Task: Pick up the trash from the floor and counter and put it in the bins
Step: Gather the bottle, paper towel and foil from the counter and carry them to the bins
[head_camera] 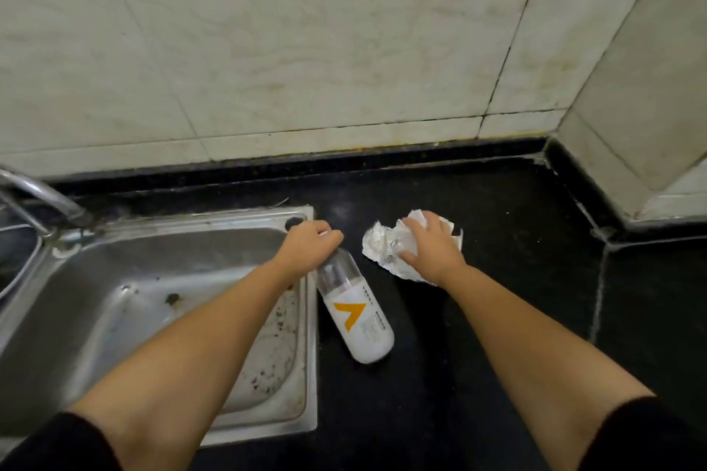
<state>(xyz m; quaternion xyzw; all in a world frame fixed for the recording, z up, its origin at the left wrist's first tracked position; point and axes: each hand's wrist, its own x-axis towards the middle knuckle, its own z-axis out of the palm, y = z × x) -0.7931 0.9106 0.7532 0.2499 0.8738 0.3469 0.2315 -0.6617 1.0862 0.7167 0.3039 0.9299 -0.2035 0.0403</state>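
A clear plastic bottle [355, 312] with a white label and an orange mark lies on the black counter [497, 317], just right of the sink. My left hand [311, 245] is closed around its neck end, hiding the cap. A crumpled sheet of silver foil and white paper [384, 247] lies further right on the counter. My right hand [430, 247] rests flat on top of it, fingers spread and curling over its far edge. No bins are in view.
A steel sink [114, 279] with dirt specks on its floor fills the left side, with a tap [42, 199] at its back left. Tiled walls [306, 50] rise behind the counter and form a corner at the right.
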